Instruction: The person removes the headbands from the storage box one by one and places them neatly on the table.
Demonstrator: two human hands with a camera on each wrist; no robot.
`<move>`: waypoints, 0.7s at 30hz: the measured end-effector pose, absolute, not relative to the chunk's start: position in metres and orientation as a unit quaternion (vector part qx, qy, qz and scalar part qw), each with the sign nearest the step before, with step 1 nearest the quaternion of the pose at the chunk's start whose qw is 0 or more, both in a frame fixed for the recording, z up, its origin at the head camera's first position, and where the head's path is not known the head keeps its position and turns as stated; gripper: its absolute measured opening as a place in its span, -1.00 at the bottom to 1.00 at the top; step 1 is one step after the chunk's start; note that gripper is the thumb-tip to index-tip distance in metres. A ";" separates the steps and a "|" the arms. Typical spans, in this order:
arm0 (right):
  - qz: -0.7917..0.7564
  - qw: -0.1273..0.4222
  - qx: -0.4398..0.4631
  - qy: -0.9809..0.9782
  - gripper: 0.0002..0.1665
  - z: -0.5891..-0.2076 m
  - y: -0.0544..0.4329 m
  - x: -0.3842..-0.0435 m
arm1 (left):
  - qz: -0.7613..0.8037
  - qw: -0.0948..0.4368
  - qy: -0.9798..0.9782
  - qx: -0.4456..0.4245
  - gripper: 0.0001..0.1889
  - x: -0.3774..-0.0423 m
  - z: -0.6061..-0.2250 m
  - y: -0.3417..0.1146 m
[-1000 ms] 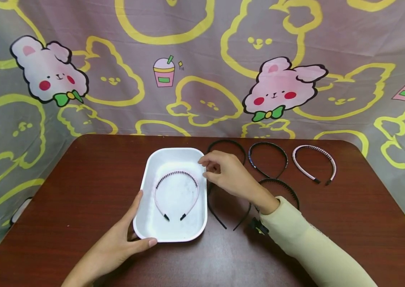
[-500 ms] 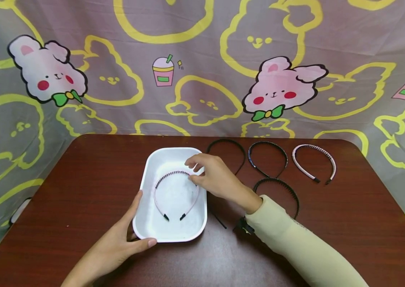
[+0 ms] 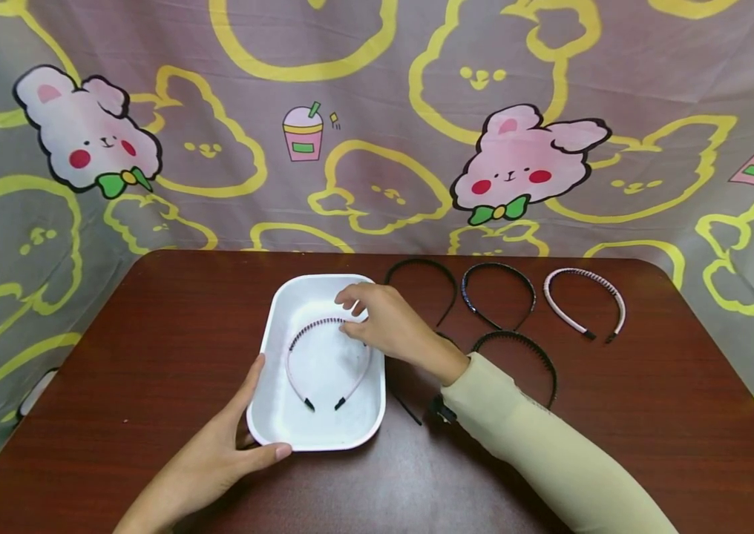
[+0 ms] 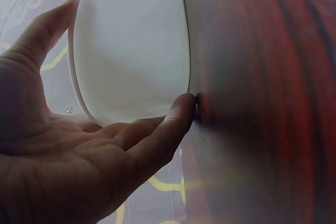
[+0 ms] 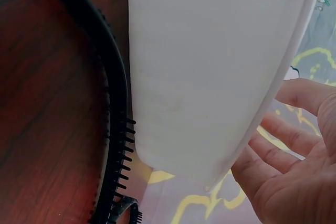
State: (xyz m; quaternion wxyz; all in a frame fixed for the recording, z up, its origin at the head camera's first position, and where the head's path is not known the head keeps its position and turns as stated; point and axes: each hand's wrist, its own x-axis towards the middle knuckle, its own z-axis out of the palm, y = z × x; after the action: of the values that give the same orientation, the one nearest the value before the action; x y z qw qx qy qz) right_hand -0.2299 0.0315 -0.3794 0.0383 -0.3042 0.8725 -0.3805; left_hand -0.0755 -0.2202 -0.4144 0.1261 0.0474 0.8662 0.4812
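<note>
A white plastic tray (image 3: 323, 434) lies on the table, with a pale pink toothed headband (image 3: 289, 363) flat inside it. My left hand (image 3: 206, 452) grips the tray's left side, thumb at the near rim corner and fingers along the side wall, as the left wrist view (image 4: 131, 51) also shows. Over the tray's far right part hovers my right hand (image 3: 390, 319), its fingers loosely bent and nothing between them. It covers the headband's upper right part in the head view. The right wrist view shows this hand (image 5: 294, 166) beside the tray rim.
Right of the tray lie a plain black headband (image 3: 421, 260), a blue-and-black one (image 3: 464, 289), a pink wrapped one (image 3: 551, 300) and a black toothed one (image 3: 553, 371). Another black headband (image 3: 409, 410) is mostly hidden under the right arm. A patterned curtain (image 3: 377, 111) hangs behind.
My right hand has moved left, from the tray's right rim to over the inside of the tray. The left hand, the tray and the headbands have stayed put.
</note>
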 end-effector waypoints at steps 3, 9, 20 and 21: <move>-0.372 0.040 -0.307 0.875 -0.61 -0.380 0.029 -0.233 | 0.481 0.128 0.866 0.047 0.27 -0.076 -0.414 -0.220; -0.358 0.053 -0.318 0.876 -0.60 -0.381 0.023 -0.240 | 0.478 0.129 0.867 0.044 0.27 -0.076 -0.413 -0.220; -0.335 0.084 -0.334 0.877 -0.59 -0.384 0.010 -0.251 | 0.479 0.129 0.867 0.048 0.27 -0.076 -0.414 -0.221; -0.334 0.087 -0.334 0.877 -0.59 -0.385 0.009 -0.252 | 0.481 0.130 0.866 0.048 0.27 -0.075 -0.414 -0.221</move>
State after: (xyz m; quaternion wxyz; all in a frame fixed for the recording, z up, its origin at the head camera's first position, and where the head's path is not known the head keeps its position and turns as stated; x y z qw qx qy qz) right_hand -0.2516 0.0093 -0.3846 0.0865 -0.3341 0.8770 -0.3342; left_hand -0.0755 -0.2206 -0.4136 0.1295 0.0484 0.8657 0.4811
